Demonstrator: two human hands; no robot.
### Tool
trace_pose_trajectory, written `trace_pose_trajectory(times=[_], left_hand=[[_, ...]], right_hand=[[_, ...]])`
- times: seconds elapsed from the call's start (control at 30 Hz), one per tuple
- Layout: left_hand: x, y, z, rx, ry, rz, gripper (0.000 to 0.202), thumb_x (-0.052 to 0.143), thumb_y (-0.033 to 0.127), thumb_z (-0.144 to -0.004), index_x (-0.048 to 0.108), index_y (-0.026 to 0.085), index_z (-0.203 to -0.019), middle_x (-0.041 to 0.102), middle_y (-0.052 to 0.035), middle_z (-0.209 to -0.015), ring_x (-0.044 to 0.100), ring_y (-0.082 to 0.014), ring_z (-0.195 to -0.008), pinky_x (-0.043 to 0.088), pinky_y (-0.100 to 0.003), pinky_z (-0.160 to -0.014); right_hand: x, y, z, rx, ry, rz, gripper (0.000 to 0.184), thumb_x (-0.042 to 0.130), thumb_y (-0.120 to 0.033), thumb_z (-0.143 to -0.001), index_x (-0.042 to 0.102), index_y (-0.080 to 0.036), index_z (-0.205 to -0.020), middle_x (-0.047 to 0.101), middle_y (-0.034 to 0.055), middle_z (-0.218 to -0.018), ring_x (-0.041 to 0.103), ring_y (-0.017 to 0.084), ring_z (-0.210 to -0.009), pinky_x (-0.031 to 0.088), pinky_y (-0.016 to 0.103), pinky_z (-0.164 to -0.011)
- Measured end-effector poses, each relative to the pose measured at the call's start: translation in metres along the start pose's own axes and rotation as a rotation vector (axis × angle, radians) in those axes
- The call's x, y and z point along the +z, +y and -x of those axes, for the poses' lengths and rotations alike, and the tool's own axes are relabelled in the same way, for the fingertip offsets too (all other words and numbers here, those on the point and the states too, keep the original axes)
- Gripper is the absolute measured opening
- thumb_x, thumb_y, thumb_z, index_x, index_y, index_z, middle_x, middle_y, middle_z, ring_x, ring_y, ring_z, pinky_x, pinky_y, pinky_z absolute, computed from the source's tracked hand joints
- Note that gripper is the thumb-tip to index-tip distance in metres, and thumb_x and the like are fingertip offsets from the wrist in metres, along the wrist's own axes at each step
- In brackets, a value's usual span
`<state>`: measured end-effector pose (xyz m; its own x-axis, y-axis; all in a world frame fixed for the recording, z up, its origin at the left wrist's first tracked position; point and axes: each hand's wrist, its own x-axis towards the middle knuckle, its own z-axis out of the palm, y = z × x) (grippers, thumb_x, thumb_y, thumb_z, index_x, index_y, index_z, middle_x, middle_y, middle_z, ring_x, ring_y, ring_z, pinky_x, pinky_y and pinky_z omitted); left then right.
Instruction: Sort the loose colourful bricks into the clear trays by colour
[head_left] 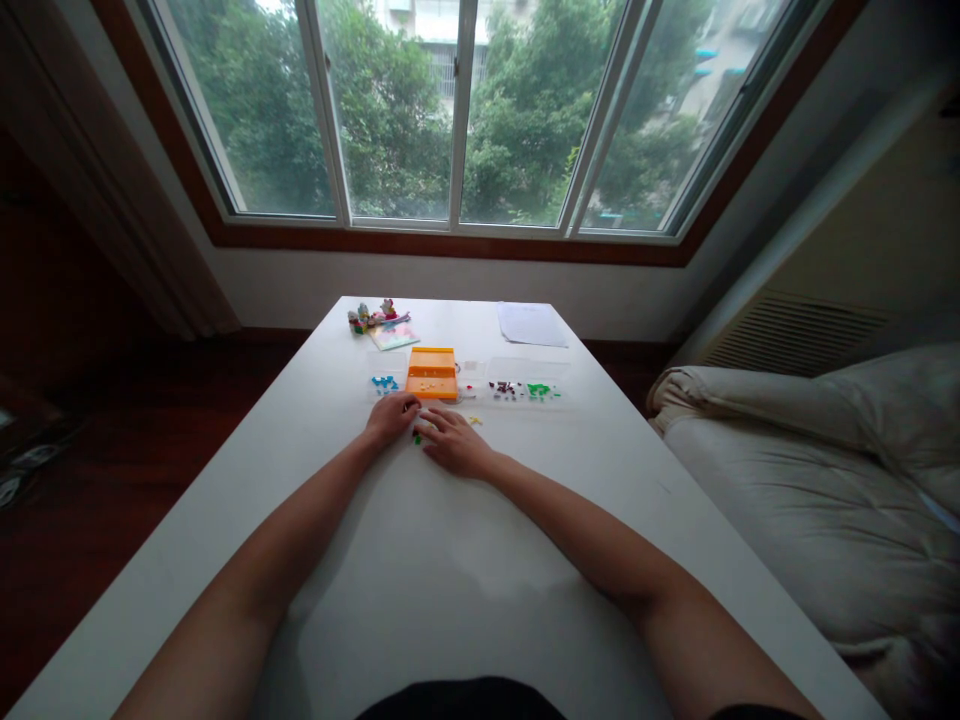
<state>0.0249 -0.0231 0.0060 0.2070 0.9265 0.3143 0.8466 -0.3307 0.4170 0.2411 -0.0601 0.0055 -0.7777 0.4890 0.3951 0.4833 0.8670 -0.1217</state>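
My left hand (pixel 391 416) rests on the white table (pixel 450 570), its fingers curled and thumb pressed in; whatever they hold is too small to make out. Just to its right lies my right hand (pixel 456 444), palm down, with fingers stretched out and slightly apart. Under its fingertips are a small green piece (pixel 418 440) and a dark bit, partly hidden by the fingers. An orange open case (pixel 432 372) stands just beyond both hands, with small yellowish pieces inside. Small yellow pieces (pixel 475 421) lie beside the knuckles of my right hand.
Clear trays behind the hands hold blue pieces (pixel 385 383), dark pieces (pixel 505 389) and green pieces (pixel 538 391). At the far left are colourful small figures (pixel 373 317) and a printed card (pixel 395 336). White paper (pixel 532 325) lies far right. A sofa (pixel 810 480) flanks the table.
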Motion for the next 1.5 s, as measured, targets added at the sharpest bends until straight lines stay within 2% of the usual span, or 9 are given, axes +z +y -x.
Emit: trace_pose_trajectory(times=[0.27, 0.43, 0.6, 0.7, 0.87, 1.0, 1.23, 1.37, 1.5], left_hand=[[0.001, -0.001, 0.001, -0.039, 0.012, -0.009, 0.026, 0.051, 0.029, -0.09, 0.075, 0.02, -0.094, 0.075, -0.0061, -0.097, 0.065, -0.0192, -0.089, 0.047, -0.028, -0.079], [0.001, -0.002, -0.001, -0.055, 0.003, 0.034, 0.025, 0.053, 0.03, -0.089, 0.076, 0.021, -0.094, 0.075, -0.0063, -0.097, 0.066, -0.0202, -0.09, 0.048, -0.029, -0.082], [-0.003, -0.013, -0.006, -0.133, -0.005, 0.163, 0.027, 0.051, 0.029, -0.09, 0.076, 0.021, -0.098, 0.076, -0.0042, -0.094, 0.067, -0.0183, -0.084, 0.049, -0.027, -0.076], [-0.005, -0.018, -0.007, -0.137, 0.0, 0.192, 0.028, 0.05, 0.028, -0.09, 0.075, 0.021, -0.099, 0.075, -0.0032, -0.089, 0.067, -0.0174, -0.08, 0.049, -0.026, -0.075], [-0.006, -0.015, -0.004, -0.058, -0.013, 0.111, 0.026, 0.052, 0.026, -0.089, 0.076, 0.021, -0.098, 0.075, -0.0045, -0.096, 0.067, -0.0194, -0.086, 0.048, -0.029, -0.08], [-0.007, -0.01, -0.002, -0.032, -0.037, 0.072, 0.024, 0.055, 0.025, -0.087, 0.076, 0.022, -0.097, 0.075, -0.0051, -0.101, 0.066, -0.0205, -0.09, 0.048, -0.03, -0.084], [-0.009, -0.008, -0.002, -0.017, -0.048, 0.068, 0.023, 0.056, 0.026, -0.087, 0.076, 0.021, -0.096, 0.075, -0.0056, -0.1, 0.065, -0.021, -0.091, 0.049, -0.031, -0.085], [-0.009, -0.006, -0.002, -0.027, -0.048, 0.053, 0.022, 0.056, 0.028, -0.087, 0.076, 0.021, -0.096, 0.074, -0.0055, -0.1, 0.065, -0.0209, -0.091, 0.049, -0.03, -0.083], [-0.007, 0.001, -0.001, -0.035, -0.076, 0.074, 0.023, 0.057, 0.031, -0.087, 0.076, 0.022, -0.096, 0.075, -0.0052, -0.099, 0.065, -0.0203, -0.09, 0.049, -0.029, -0.08]], right_hand=[[-0.005, -0.008, 0.002, -0.053, -0.099, 0.051, 0.045, 0.05, -0.046, -0.1, 0.055, -0.029, -0.142, 0.032, 0.0099, -0.16, 0.025, 0.031, -0.149, 0.025, 0.055, -0.119], [-0.007, -0.016, 0.0, -0.103, -0.099, 0.029, 0.051, 0.054, -0.046, -0.098, 0.052, -0.027, -0.146, 0.033, 0.0129, -0.159, 0.027, 0.032, -0.148, 0.025, 0.056, -0.119], [-0.008, -0.021, -0.001, -0.16, -0.111, 0.006, 0.045, 0.057, -0.043, -0.097, 0.057, -0.028, -0.14, 0.041, 0.0114, -0.155, 0.031, 0.03, -0.146, 0.026, 0.055, -0.118], [-0.007, -0.016, 0.0, -0.159, -0.058, -0.019, 0.037, 0.058, -0.041, -0.097, 0.063, -0.027, -0.132, 0.051, 0.01, -0.147, 0.038, 0.028, -0.141, 0.031, 0.05, -0.115], [-0.005, -0.003, 0.001, -0.124, 0.006, -0.003, 0.02, 0.055, -0.03, -0.099, 0.07, -0.024, -0.11, 0.068, 0.0079, -0.114, 0.054, 0.023, -0.114, 0.04, 0.039, -0.099], [-0.003, 0.002, 0.0, -0.131, 0.02, 0.059, 0.017, 0.054, -0.028, -0.1, 0.07, -0.022, -0.102, 0.068, 0.0072, -0.099, 0.053, 0.021, -0.102, 0.038, 0.036, -0.093], [-0.007, 0.01, 0.002, -0.073, 0.043, 0.037, 0.014, 0.054, -0.026, -0.099, 0.067, -0.021, -0.095, 0.066, 0.007, -0.093, 0.054, 0.021, -0.096, 0.039, 0.034, -0.088], [-0.014, 0.023, 0.004, 0.085, 0.211, -0.144, 0.016, 0.051, -0.026, -0.098, 0.065, -0.02, -0.095, 0.067, 0.006, -0.089, 0.058, 0.018, -0.085, 0.044, 0.032, -0.084], [-0.026, 0.052, 0.009, 0.444, 0.481, -0.38, 0.017, 0.055, -0.035, -0.092, 0.064, -0.021, -0.094, 0.067, 0.0027, -0.084, 0.06, 0.016, -0.076, 0.048, 0.028, -0.073]])
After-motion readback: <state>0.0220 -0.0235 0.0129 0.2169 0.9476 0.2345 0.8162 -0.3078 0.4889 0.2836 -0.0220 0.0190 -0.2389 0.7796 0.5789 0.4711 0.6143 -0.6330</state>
